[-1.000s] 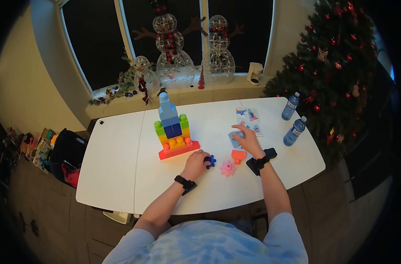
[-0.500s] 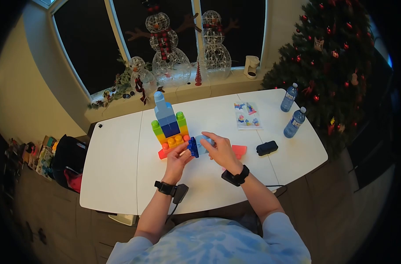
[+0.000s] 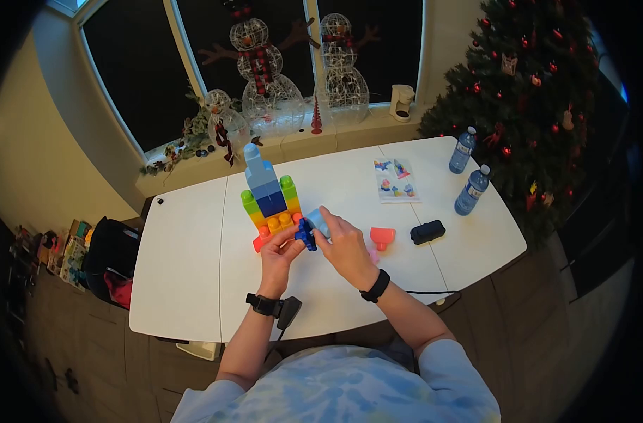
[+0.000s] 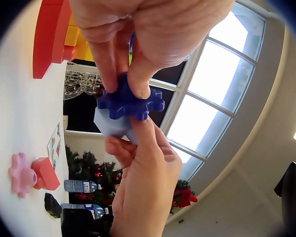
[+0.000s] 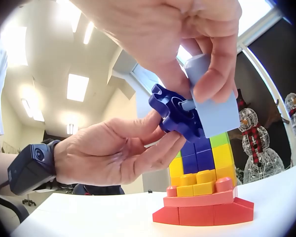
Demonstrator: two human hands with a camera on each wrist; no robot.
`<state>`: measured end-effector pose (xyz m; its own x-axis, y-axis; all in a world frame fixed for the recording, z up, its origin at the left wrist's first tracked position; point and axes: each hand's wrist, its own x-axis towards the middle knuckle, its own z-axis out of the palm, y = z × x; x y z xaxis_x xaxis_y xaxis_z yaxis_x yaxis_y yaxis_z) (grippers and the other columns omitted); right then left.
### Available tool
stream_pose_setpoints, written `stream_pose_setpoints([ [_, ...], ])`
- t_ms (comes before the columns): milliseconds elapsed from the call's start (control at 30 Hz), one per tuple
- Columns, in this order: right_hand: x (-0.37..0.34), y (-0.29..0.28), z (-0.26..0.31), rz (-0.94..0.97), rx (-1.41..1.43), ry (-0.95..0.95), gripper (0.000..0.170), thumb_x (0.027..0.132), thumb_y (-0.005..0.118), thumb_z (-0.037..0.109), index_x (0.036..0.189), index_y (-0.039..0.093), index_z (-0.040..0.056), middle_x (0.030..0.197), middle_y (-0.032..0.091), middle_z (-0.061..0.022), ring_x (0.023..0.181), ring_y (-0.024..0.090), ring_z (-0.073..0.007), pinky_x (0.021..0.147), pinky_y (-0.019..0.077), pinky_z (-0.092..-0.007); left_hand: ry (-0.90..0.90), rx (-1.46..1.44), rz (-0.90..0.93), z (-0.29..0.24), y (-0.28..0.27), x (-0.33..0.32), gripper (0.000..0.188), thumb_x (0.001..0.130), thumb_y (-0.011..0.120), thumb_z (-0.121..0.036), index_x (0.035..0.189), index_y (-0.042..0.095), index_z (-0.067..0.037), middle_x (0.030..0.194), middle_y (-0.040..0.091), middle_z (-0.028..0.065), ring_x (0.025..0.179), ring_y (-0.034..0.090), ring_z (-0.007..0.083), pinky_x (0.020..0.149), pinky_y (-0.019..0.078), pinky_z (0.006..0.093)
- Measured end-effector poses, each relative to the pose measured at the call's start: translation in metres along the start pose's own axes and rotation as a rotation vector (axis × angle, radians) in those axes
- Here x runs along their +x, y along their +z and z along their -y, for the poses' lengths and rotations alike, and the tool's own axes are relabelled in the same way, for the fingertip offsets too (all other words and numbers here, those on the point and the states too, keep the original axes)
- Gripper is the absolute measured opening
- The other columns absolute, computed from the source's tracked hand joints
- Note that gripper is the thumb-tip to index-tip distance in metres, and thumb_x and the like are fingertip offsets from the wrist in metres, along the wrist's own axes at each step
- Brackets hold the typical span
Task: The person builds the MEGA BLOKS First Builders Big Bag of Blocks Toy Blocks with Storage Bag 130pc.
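Observation:
My left hand [image 3: 277, 262] pinches a dark blue gear [image 4: 130, 101] between thumb and fingers. My right hand [image 3: 348, 252] grips a light blue block [image 5: 216, 109], whose small peg points into the gear's centre in the right wrist view. Gear and block are held against each other above the table, in front of the block tower [image 3: 270, 201]. The tower has a red base, orange, yellow and green blocks, and blue ones up the middle. A coral block [image 3: 383, 237] lies right of the hands, with a pink gear [image 4: 22, 175] beside it.
A black case [image 3: 428, 232] lies on the table's right side, a picture sheet [image 3: 396, 180] behind it. Two water bottles [image 3: 462, 150] stand near the right edge. A cable [image 3: 423, 292] runs by the front edge. Snowmen and a decorated tree [image 3: 519, 92] stand beyond.
Both hands have come together near the tower, lifting the dark blue gear and light blue block off the table. Over the last half second, the two pieces shifted slightly left.

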<state>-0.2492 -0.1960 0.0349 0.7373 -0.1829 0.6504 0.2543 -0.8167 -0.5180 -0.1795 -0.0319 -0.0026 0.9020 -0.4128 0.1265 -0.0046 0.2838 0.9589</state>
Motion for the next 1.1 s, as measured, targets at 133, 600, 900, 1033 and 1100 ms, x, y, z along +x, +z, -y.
stream_pose_setpoints([
  [133,-0.003,0.003,0.008,0.002,-0.047,-0.014,0.051,0.095,0.067,0.014,0.137,0.050,-0.0079,0.118,0.068,-0.0252,0.100,0.070,-0.0397,0.082,0.0586,-0.0453,0.018,-0.032,-0.021,0.002,0.003,-0.003,0.038,0.093,0.069,0.003,0.131,0.064,0.002,0.119,0.070,0.0093,0.104,0.069,0.0157,0.093,0.0569,0.0294],
  [600,-0.011,0.020,-0.001,0.190,0.282,0.225,0.037,0.101,0.059,0.016,0.132,0.060,-0.0054,0.102,0.071,-0.0287,0.098,0.068,-0.0472,0.081,0.0564,-0.0492,0.035,0.185,-0.217,0.024,-0.007,-0.012,0.031,0.085,0.082,-0.002,0.113,0.071,0.002,0.099,0.075,0.0062,0.084,0.069,0.0117,0.079,0.0556,0.0248],
  [900,0.002,-0.049,-0.095,0.444,-0.172,0.193,0.040,0.092,0.068,0.025,0.129,0.068,0.0102,0.114,0.073,-0.0146,0.110,0.066,-0.0339,0.093,0.0539,-0.0476,0.026,0.686,-0.225,0.025,-0.048,-0.012,0.031,0.077,0.091,-0.014,0.092,0.068,0.000,0.079,0.071,0.0054,0.070,0.065,0.0117,0.068,0.0550,0.0269],
  [1033,-0.011,-0.077,-0.122,0.561,-0.294,0.315,0.042,0.087,0.068,0.012,0.129,0.070,0.0173,0.136,0.063,-0.0124,0.117,0.063,-0.0334,0.096,0.0538,-0.0471,0.049,0.825,-0.200,0.024,-0.042,-0.001,0.033,0.077,0.091,-0.015,0.093,0.066,-0.001,0.079,0.069,0.0057,0.070,0.065,0.0137,0.068,0.0549,0.0280],
  [1100,-0.023,-0.076,-0.132,0.588,-0.315,0.276,0.045,0.086,0.065,0.007,0.130,0.069,0.0181,0.139,0.060,-0.0135,0.117,0.063,-0.0343,0.097,0.0540,-0.0463,0.072,0.865,-0.192,0.025,-0.036,0.004,0.034,0.076,0.091,-0.015,0.094,0.066,-0.001,0.082,0.069,0.0058,0.071,0.065,0.0154,0.069,0.0550,0.0287],
])
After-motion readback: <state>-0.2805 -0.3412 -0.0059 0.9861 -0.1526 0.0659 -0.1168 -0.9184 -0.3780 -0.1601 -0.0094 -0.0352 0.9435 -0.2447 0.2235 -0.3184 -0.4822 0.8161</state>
